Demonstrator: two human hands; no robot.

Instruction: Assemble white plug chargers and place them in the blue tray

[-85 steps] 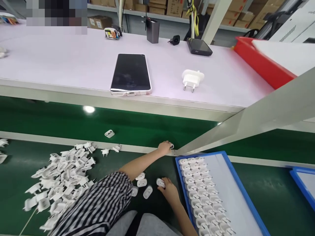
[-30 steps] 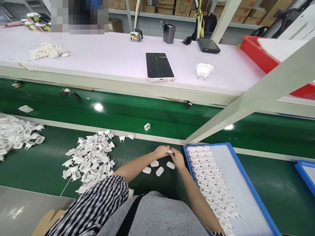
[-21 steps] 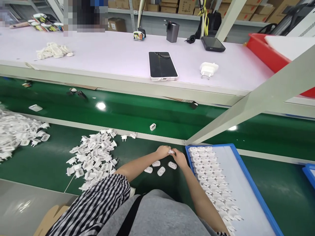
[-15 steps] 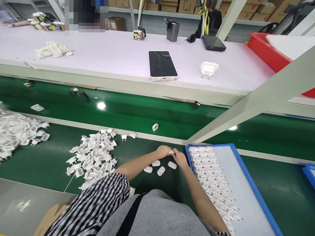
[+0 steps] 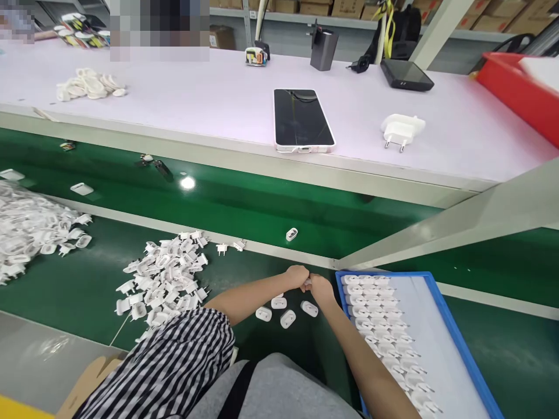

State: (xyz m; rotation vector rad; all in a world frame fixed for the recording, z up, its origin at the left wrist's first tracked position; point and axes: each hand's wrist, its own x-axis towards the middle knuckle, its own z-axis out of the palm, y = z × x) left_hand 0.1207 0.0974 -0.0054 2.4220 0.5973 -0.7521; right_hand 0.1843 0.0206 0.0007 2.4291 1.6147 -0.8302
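My left hand (image 5: 297, 276) and my right hand (image 5: 320, 287) meet over the green bench, both pinched on one small white plug part (image 5: 308, 282) between them. Just below the hands lie several loose white plug parts (image 5: 287, 318) on the green surface. To the right stands a blue tray (image 5: 454, 331) with rows of white plug parts (image 5: 379, 326) along its left side. A heap of white plug parts (image 5: 166, 279) lies to the left of my striped sleeve.
A second heap of white parts (image 5: 26, 230) sits at the far left. One white part (image 5: 292, 234) lies on the green conveyor belt. The pale shelf beyond holds a phone (image 5: 303, 119), a white charger (image 5: 400, 129), a red bin (image 5: 519, 96). A slanted metal bar (image 5: 458, 224) crosses at right.
Both hands came together on one plug part, where earlier they were apart, the left at the belt edge. They have stayed joined for the last second; the camera shifted a little.
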